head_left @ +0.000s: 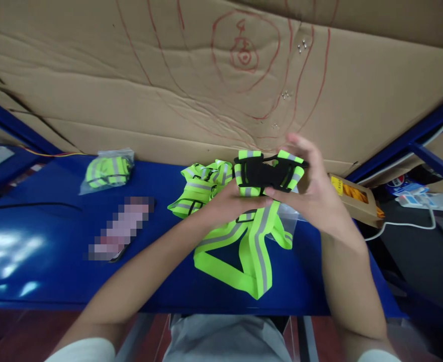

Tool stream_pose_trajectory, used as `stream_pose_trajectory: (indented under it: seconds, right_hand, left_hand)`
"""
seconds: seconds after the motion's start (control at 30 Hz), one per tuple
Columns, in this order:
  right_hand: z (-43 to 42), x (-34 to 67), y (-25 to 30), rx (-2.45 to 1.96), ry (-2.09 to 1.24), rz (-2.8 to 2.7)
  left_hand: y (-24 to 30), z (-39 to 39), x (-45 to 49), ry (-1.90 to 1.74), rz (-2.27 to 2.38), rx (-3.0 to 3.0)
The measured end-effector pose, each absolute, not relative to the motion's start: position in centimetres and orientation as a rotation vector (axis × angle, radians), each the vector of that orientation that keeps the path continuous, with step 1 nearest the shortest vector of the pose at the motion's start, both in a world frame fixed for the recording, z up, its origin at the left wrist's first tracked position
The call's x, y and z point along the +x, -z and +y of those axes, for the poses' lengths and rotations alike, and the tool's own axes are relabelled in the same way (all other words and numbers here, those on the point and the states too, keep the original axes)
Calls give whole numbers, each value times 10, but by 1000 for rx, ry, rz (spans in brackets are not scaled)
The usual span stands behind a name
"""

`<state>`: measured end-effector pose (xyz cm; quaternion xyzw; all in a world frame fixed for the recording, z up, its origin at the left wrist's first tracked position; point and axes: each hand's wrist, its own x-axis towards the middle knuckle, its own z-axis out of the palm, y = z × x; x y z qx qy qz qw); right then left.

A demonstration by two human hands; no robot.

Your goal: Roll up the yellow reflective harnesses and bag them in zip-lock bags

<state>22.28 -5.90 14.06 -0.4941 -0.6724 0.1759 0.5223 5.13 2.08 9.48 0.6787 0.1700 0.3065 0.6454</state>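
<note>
One broad sheet of cardboard, scrawled with red rings, fills the upper half of the frame as a backdrop. Below it lies the blue tabletop. Just right of centre, both hands meet above it. The left hand supports the reflective harness from beneath, its grip closed on the folded top. The right hand clasps the same bundle from the right, thumb below and fingers curled over, likely to keep the folds stacked. The loose yellow-green straps hang down onto the tabletop.

Left of the hands sits a heap of similar harnesses, kept within easy reach. A bagged harness lies apart at upper left. A small carton rests at the right edge. Smallest is the black buckle, facing up across the held folds.
</note>
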Motion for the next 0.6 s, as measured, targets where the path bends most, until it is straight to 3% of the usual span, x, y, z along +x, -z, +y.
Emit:
stream_pose_trajectory:
  seconds: [0.1,0.4,0.6]
  right_hand:
    - [-67,236,-152,-1233,-257,-1811]
    - [-63,244,-146,-1447,-341,-1837]
    - [-70,223,-148,-1345,194,-1774]
  left_hand:
    - [-93,25,51,-615,294,1598]
    - [-84,24,56,-621,383,1600]
    - [-83,11,63,-394,185,995]
